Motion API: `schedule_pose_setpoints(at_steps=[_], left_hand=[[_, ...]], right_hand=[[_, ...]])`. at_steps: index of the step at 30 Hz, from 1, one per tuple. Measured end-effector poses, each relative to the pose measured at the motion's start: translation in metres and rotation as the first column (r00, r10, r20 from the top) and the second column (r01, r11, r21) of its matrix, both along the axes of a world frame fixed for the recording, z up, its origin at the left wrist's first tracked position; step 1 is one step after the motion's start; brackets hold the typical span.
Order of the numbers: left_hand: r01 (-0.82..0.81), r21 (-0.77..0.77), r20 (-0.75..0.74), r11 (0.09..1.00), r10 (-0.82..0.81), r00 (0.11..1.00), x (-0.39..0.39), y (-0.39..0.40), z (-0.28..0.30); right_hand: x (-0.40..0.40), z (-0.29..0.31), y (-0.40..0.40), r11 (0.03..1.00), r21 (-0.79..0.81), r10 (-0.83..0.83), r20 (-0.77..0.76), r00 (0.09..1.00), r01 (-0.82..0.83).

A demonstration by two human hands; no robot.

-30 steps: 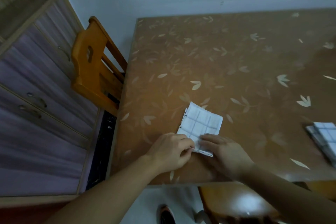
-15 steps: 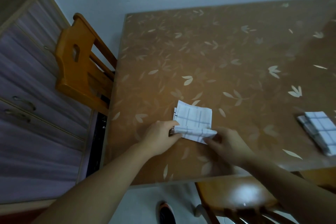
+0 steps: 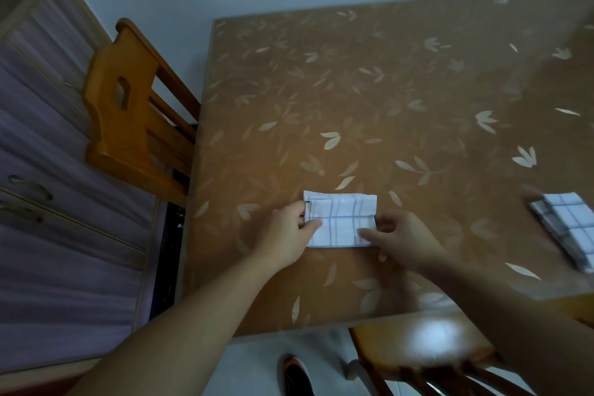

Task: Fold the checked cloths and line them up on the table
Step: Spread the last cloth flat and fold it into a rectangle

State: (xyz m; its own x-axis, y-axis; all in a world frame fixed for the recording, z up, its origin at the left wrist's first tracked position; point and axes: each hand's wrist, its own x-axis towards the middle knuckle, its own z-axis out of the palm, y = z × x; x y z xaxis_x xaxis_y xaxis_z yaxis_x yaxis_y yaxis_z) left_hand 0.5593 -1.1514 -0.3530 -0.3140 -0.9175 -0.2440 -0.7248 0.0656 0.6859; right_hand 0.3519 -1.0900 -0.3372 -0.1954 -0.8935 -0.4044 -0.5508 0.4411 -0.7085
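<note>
A white checked cloth [image 3: 340,219] lies folded into a small rectangle near the front edge of the brown leaf-patterned table [image 3: 369,90]. My left hand [image 3: 287,235] pinches its left edge, thumb on top. My right hand [image 3: 401,239] holds its right edge, with the index finger resting on the lower right corner. A second folded checked cloth [image 3: 570,228] lies at the table's right side, apart from both hands and partly cut off by the frame edge.
An orange wooden chair [image 3: 128,112] stands at the table's left side, beside purple drawers [image 3: 54,196]. Another wooden chair [image 3: 427,350] sits below the table's front edge. A dark shoe [image 3: 295,376] shows on the floor.
The near edge of the cloth was lifted and folded over away from me, making a narrower rectangle. Both hands moved with it and now hold its two side edges.
</note>
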Motion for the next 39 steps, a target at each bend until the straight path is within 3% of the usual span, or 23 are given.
schedule_pose_setpoints(at_steps=[4, 9, 11, 13, 14, 17, 19, 22, 24, 26, 28, 31, 33, 39], left_hand=[[-0.054, -0.018, 0.035, 0.998, 0.054, 0.998, -0.003, -0.004, -0.001], [-0.209, -0.014, -0.032, 0.978, 0.209, 0.977, -0.003, -0.003, 0.006], [-0.072, -0.205, 0.096, 0.976, 0.093, 0.991, 0.002, 0.002, 0.007], [0.174, -0.395, 0.215, 0.902, -0.093, 0.972, 0.004, 0.003, 0.004], [0.3, -0.415, 0.283, 0.859, -0.192, 0.94, 0.002, 0.001, 0.0], [0.578, -0.243, 0.502, 0.779, -0.409, 0.762, -0.006, -0.009, -0.009], [0.633, -0.142, 0.586, 0.761, -0.451, 0.673, -0.009, -0.012, -0.015], [0.615, -0.112, 0.614, 0.78, -0.433, 0.661, -0.008, -0.01, -0.02], [0.598, -0.122, 0.619, 0.792, -0.41, 0.67, -0.007, -0.006, -0.021], [0.587, -0.121, 0.619, 0.801, -0.401, 0.675, -0.008, -0.003, -0.02], [0.584, -0.104, 0.609, 0.805, -0.413, 0.678, -0.009, -0.003, -0.019], [0.637, -0.031, 0.665, 0.77, -0.46, 0.588, -0.01, -0.005, -0.016], [0.65, -0.012, 0.685, 0.76, -0.467, 0.559, -0.01, -0.004, -0.014], [0.612, -0.096, 0.617, 0.785, -0.435, 0.656, -0.004, -0.011, -0.02]], right_hand=[[0.004, -0.001, -0.004, 0.998, 0.027, -0.064, -0.012, 0.998, 0.065], [0.009, -0.003, -0.011, 0.985, 0.083, -0.15, -0.038, 0.988, 0.153], [0.01, -0.002, -0.013, 0.986, 0.084, -0.138, -0.067, 0.988, 0.143], [0.011, -0.001, -0.016, 0.989, 0.084, -0.117, -0.1, 0.988, 0.125], [0.011, 0.0, -0.017, 0.989, 0.093, -0.109, -0.112, 0.988, 0.119], [0.012, -0.001, -0.02, 0.987, 0.113, -0.1, -0.129, 0.987, 0.114], [0.013, 0.0, -0.021, 0.985, 0.109, -0.118, -0.14, 0.983, 0.133], [0.015, 0.004, -0.02, 0.985, 0.087, -0.137, -0.149, 0.979, 0.151], [0.017, 0.006, -0.018, 0.99, 0.019, -0.131, -0.248, 0.96, 0.139], [0.019, 0.002, -0.014, 0.981, -0.194, -0.12, -0.481, 0.868, 0.028], [0.03, -0.002, -0.011, 0.914, -0.333, -0.024, -0.614, 0.789, -0.231], [0.056, -0.015, -0.013, 0.83, -0.206, 0.326, -0.576, 0.75, -0.518], [0.064, -0.026, -0.019, 0.847, -0.119, 0.389, -0.525, 0.757, -0.518], [0.034, -0.038, -0.017, 0.893, -0.004, 0.341, -0.647, 0.682, -0.451]])
